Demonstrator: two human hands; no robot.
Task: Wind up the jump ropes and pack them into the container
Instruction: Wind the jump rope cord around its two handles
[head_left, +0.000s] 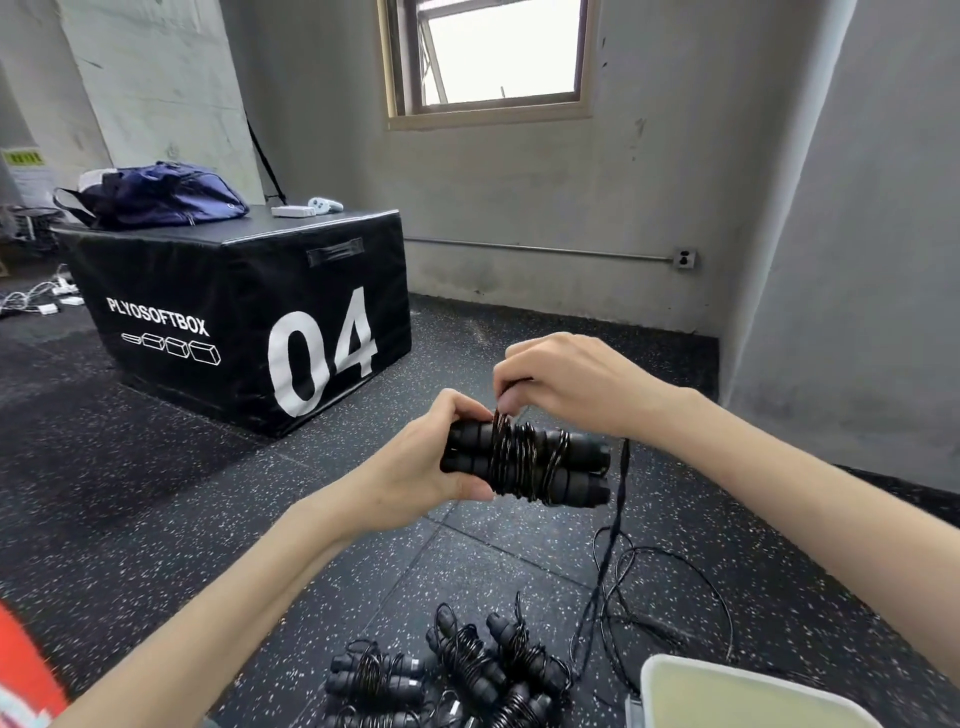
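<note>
Two handles (524, 462) lie side by side in our left hand (421, 462), its grip closed around their left ends, while our right hand (561, 384) pinches the cord (618, 499) above them, so we lay each turn snug, keeping the slack trailing to the floor (156, 493) taut.

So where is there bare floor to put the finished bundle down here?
Bare floor lies left of the wound bundles, between them and the plyo box. It is crowded lower right: loose cord trails between the bundles and the container. The box top has a free front strip near the blue bag.
</note>
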